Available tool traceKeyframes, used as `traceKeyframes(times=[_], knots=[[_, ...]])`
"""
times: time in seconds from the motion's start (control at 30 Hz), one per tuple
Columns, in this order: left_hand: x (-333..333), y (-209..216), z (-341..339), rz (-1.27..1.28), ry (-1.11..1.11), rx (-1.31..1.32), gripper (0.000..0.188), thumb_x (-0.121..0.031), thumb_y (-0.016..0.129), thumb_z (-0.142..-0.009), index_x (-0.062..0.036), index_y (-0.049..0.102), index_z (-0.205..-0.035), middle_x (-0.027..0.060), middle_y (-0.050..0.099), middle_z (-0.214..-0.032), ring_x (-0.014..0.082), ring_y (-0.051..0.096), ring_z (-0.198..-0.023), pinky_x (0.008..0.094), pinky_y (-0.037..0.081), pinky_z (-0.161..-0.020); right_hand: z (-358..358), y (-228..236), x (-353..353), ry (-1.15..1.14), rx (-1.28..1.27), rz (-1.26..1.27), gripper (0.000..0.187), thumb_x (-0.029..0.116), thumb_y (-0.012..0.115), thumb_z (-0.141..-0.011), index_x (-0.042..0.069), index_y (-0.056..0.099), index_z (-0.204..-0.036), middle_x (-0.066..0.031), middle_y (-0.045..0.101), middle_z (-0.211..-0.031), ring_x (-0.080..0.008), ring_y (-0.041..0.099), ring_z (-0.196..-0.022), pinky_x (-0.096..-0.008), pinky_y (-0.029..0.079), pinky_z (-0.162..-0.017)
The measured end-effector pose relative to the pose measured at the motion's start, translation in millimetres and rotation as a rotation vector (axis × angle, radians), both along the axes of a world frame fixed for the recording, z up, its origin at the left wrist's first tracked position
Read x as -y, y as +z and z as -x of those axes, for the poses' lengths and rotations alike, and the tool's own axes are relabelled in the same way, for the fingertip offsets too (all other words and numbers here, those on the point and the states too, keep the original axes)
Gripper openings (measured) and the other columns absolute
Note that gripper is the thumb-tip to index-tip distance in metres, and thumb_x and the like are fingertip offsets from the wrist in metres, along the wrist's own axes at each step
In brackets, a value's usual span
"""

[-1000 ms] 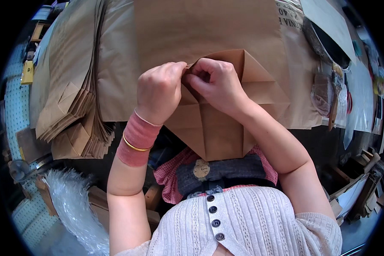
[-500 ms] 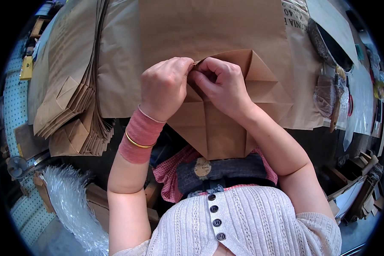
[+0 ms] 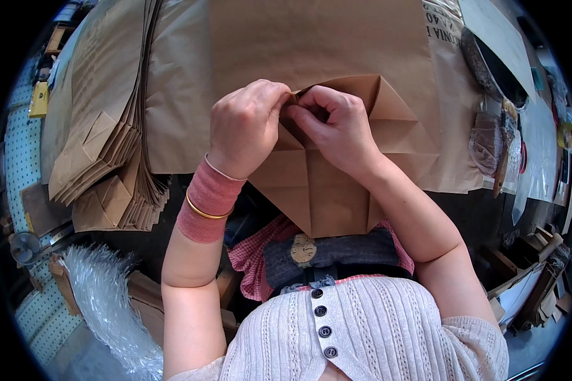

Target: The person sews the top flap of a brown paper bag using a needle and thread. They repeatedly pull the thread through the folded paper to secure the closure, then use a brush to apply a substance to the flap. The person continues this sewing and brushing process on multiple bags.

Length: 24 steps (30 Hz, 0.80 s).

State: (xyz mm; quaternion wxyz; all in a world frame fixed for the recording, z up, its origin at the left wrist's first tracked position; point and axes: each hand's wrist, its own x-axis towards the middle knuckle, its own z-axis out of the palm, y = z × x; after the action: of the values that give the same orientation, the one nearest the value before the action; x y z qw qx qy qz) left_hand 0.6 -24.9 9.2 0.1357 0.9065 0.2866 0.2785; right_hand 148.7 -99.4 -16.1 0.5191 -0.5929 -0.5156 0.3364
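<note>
A brown paper bag (image 3: 340, 190) lies in front of me, its bottom end spread open and creased, hanging over the table's near edge. My left hand (image 3: 248, 124) pinches the bag's paper at the far left of that open end. Close beside it, my right hand (image 3: 337, 124) grips the same edge, thumb and forefinger pressed on the paper. The fingertips of both hands nearly meet, and they partly hide the fold between them. A standing flap (image 3: 356, 86) of the bag rises behind my right hand.
On the left, a stack of folded brown paper bags (image 3: 102, 165) overhangs the table edge. To the right are a dark oval container (image 3: 499, 70), a brush (image 3: 507, 140) and a plastic-wrapped item (image 3: 485, 143). Below left sits a bundle of clear plastic strands (image 3: 105, 305); a small fan (image 3: 25, 247) stands nearby.
Both hands keep their pinch on the bag's edge. My left knuckles have risen slightly, and the right hand with the bag has shifted a touch to the right.
</note>
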Motion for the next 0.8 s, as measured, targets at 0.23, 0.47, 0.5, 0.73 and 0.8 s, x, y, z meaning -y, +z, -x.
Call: traceKeyframes(times=[0.23,0.47,0.5,0.73,0.8], knots=[[0,0,0,-0.009,-0.04,0.029,0.005,-0.004,0.063,-0.085,-0.0059,0.063,-0.09,0.0086,0.066,-0.081,0.0288,0.066,-0.075,0.0381,0.052,-0.066,0,3,3,-0.004,0.045,0.014,0.01,0.008,0.071,-0.082,-0.001,0.067,-0.084,-0.0159,0.066,-0.071,-0.0274,0.065,-0.061,-0.0337,0.05,-0.058],[1,-7,0,0.103,-0.014,0.115,0.002,-0.005,0.061,-0.09,-0.006,0.062,-0.091,0.0088,0.066,-0.081,0.0287,0.066,-0.074,0.0377,0.052,-0.065,-34,21,44,-0.103,0.701,-0.328,0.022,-0.003,0.07,-0.073,0.005,0.072,-0.093,-0.0071,0.064,-0.085,-0.0241,0.061,-0.078,-0.0344,0.05,-0.064],[2,-9,-1,0.117,-0.006,0.13,0.001,-0.005,0.061,-0.091,-0.0059,0.062,-0.091,0.0089,0.066,-0.081,0.0288,0.066,-0.074,0.0378,0.052,-0.065,-41,20,48,-0.13,0.743,-0.342,0.026,-0.005,0.07,-0.072,0.004,0.073,-0.096,-0.0073,0.065,-0.085,-0.0237,0.061,-0.078,-0.0341,0.05,-0.064],[7,-11,-1,0.301,-0.014,0.199,0.006,-0.006,0.058,-0.094,-0.0035,0.063,-0.096,0.0124,0.067,-0.084,0.0309,0.066,-0.075,0.0377,0.052,-0.066,-40,18,35,-0.147,0.844,-0.528,0.032,0.005,0.07,-0.065,0.008,0.073,-0.097,-0.003,0.065,-0.104,-0.0236,0.059,-0.093,-0.037,0.043,-0.082],[7,-8,-1,0.339,-0.009,0.193,0.006,-0.006,0.058,-0.095,-0.0031,0.063,-0.097,0.0131,0.068,-0.085,0.0312,0.066,-0.075,0.0376,0.052,-0.066,-42,16,30,-0.166,0.85,-0.558,0.033,0.005,0.071,-0.066,0.007,0.072,-0.098,-0.0032,0.064,-0.104,-0.0234,0.059,-0.092,-0.0374,0.043,-0.081]])
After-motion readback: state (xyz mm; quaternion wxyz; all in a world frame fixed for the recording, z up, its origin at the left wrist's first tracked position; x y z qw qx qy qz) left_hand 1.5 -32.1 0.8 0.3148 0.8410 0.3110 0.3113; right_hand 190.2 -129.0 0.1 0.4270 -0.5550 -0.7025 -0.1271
